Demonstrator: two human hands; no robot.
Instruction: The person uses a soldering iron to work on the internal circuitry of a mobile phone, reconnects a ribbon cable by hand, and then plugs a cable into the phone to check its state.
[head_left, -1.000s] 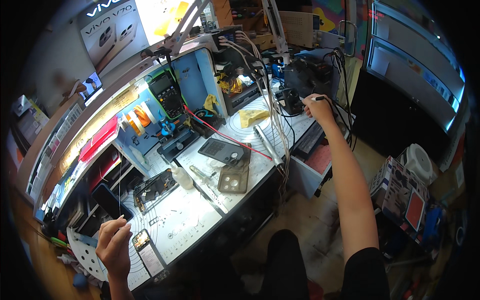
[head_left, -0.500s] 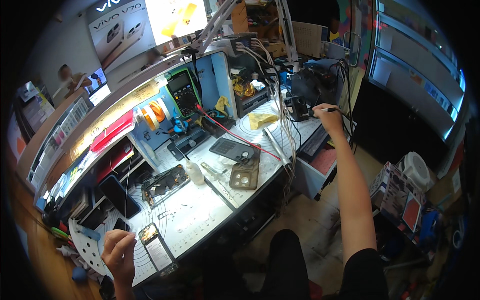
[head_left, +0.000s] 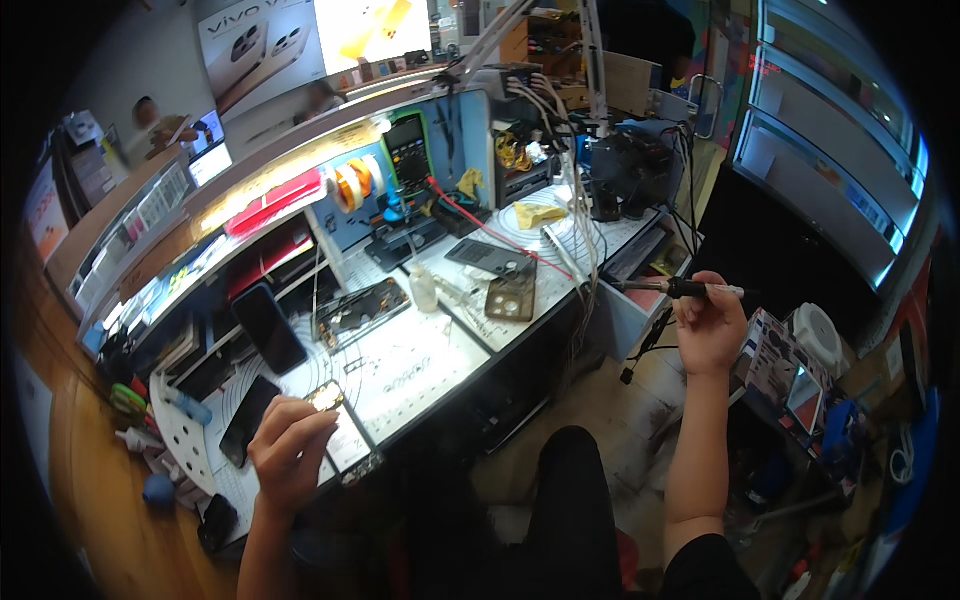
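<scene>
My right hand is raised over the right side of the bench, closed around the black handle of a soldering iron. The thin tip of the iron points left, above an open drawer. At the lower left my left hand is held in a pinch; whatever sits between its fingertips is too small to make out. Just beside those fingers lies an opened phone with its inside exposed, partly covered by the hand. A dark phone lies left of the hand.
Another phone leans at the shelf, near a stripped phone frame. A small white bottle stands mid-bench. Behind are a green-edged multimeter with a red lead and a yellow cloth. Cables hang over the front edge.
My right hand has come back from the far right of the bench toward me, carrying the soldering iron. The left hand has shifted right and up, nearer the opened phone. The view has turned slightly.
</scene>
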